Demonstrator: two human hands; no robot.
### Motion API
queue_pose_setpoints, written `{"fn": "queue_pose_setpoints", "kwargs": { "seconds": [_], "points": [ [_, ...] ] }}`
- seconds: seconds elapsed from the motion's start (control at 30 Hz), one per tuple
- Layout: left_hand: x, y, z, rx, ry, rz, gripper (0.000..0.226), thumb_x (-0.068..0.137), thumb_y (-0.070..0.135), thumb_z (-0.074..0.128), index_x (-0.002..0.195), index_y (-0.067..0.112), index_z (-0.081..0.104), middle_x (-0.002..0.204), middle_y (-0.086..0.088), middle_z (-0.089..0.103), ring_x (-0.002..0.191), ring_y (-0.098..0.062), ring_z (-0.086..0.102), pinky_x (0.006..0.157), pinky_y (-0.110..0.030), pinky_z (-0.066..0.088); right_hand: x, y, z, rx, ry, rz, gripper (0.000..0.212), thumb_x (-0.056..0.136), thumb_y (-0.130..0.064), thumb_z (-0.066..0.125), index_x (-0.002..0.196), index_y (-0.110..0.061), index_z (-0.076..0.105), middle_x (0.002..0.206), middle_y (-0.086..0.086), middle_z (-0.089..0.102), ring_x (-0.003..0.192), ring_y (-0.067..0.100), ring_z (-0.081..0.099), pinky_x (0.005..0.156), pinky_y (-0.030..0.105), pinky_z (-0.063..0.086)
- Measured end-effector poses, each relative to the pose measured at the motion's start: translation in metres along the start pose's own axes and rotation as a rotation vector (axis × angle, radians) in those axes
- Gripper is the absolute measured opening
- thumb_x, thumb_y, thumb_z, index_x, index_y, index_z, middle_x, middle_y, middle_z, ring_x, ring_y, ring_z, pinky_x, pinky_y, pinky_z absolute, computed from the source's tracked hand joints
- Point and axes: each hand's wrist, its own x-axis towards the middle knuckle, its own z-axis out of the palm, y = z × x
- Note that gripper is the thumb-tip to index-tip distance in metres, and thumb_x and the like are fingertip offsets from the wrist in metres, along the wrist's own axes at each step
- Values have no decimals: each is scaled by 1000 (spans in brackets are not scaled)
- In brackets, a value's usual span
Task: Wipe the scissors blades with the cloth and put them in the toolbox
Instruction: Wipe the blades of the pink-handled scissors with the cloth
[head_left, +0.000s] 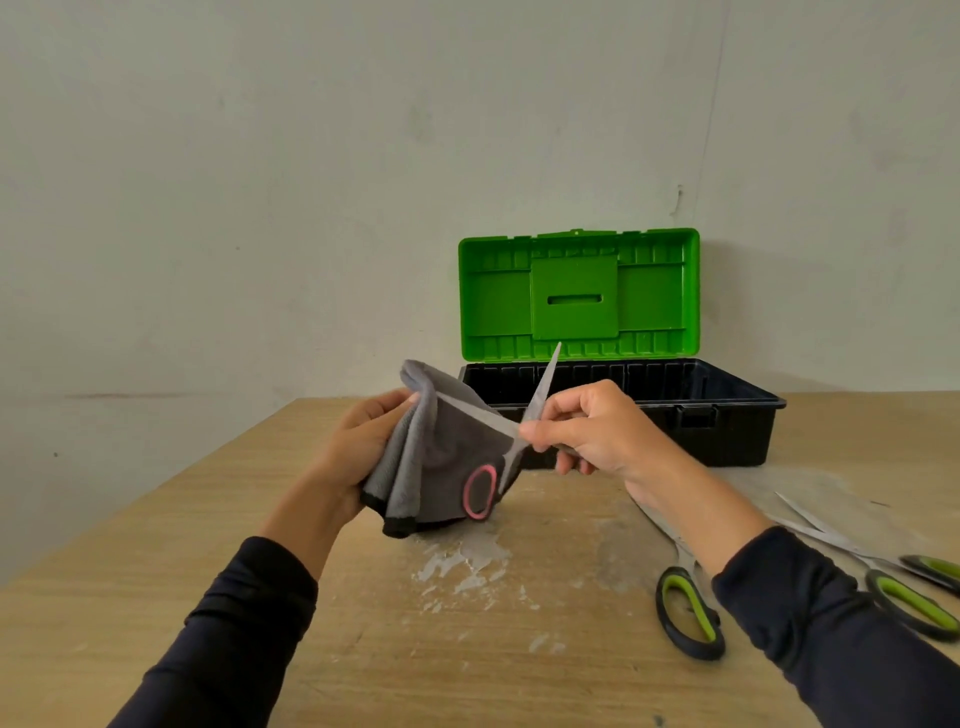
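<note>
My left hand (363, 441) grips a grey cloth (431, 457) with a black hem, held above the wooden table. Scissors with a pink handle ring (480, 492) are spread open, one blade (545, 382) pointing up and the other lying against the cloth. My right hand (587, 431) pinches the scissors near the pivot. The toolbox (727, 421) stands behind my hands, its black base empty as far as I can see and its green lid (576, 293) raised upright.
Two pairs of green-and-black scissors lie on the table at the right: one (685, 608) by my right forearm, another (909, 597) near the right edge. White smears (457, 561) mark the table (156, 597). A pale wall rises behind.
</note>
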Motion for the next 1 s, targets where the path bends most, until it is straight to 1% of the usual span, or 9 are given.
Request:
{"fn": "queue_pose_setpoints", "kwargs": {
  "seconds": [0.1, 0.17, 0.27, 0.33, 0.53, 0.67, 0.8, 0.9, 1.0],
  "points": [
    [-2, 4, -2, 59, 3, 37, 21, 87, 29, 53, 88, 12, 66, 72, -6, 65, 63, -14, 62, 56, -21, 53, -1, 2, -7, -88, -56, 25, 22, 76, -16, 76, 57, -13, 66, 57, 0, 65, 44, 10, 57, 42, 21, 35],
    [-3, 3, 3, 256, -36, 60, 19, 87, 28, 56, 90, 15, 68, 74, -2, 67, 64, -10, 61, 57, -20, 50, -1, 3, -6, -126, -64, 29, 21, 74, -16, 77, 57, -12, 67, 54, -1, 65, 45, 11, 58, 42, 20, 36],
    [-3, 1, 7, 637, -115, 177, 11, 88, 22, 60, 92, 19, 70, 85, 4, 70, 79, -8, 63, 69, -16, 47, 0, 2, -5, -181, -71, 36, 17, 72, -16, 79, 60, -10, 69, 53, -1, 65, 45, 12, 58, 40, 18, 36],
    [-2, 1, 7, 758, -179, 235, 10, 87, 19, 62, 91, 24, 70, 88, 8, 69, 87, -7, 63, 76, -17, 47, 1, 0, -7, -202, -87, 42, 14, 71, -14, 79, 62, -8, 71, 55, 2, 66, 45, 13, 58, 39, 17, 36],
    [0, -3, 10, 881, -324, 299, 13, 84, 24, 66, 96, 27, 70, 91, 10, 71, 88, -7, 65, 83, -28, 52, 1, -7, -11, -278, -165, 25, 14, 71, -13, 80, 66, -3, 72, 51, -1, 65, 44, 11, 58, 38, 15, 36],
    [0, 3, 5, 783, -234, 336, 14, 83, 21, 67, 88, 34, 71, 84, 8, 72, 84, -12, 67, 77, -26, 52, 0, -12, -17, -312, -214, 11, 13, 72, -13, 79, 63, -5, 72, 45, -5, 61, 41, 9, 54, 38, 13, 36],
    [-4, 1, 19, 847, -327, 316, 10, 81, 23, 69, 90, 26, 73, 86, 8, 74, 82, -8, 67, 73, -19, 50, 2, -12, -8, -348, -187, -32, 8, 70, -9, 79, 65, -7, 73, 44, -8, 61, 42, 8, 57, 42, 11, 40],
    [-5, -2, 25, 847, -332, 305, 9, 83, 23, 67, 90, 23, 74, 86, 4, 74, 84, -14, 67, 75, -27, 52, 4, -8, -6, -339, -170, -42, 7, 69, -6, 79, 65, -7, 74, 42, -9, 61, 41, 8, 58, 43, 12, 41],
    [-6, -2, 26, 882, -368, 285, 19, 85, 29, 64, 89, 14, 73, 82, -10, 70, 79, -27, 64, 70, -34, 49, 4, -5, -7, -279, -145, -33, 6, 69, -3, 78, 66, -4, 74, 43, -7, 61, 40, 9, 58, 41, 12, 40]
  ]
}}
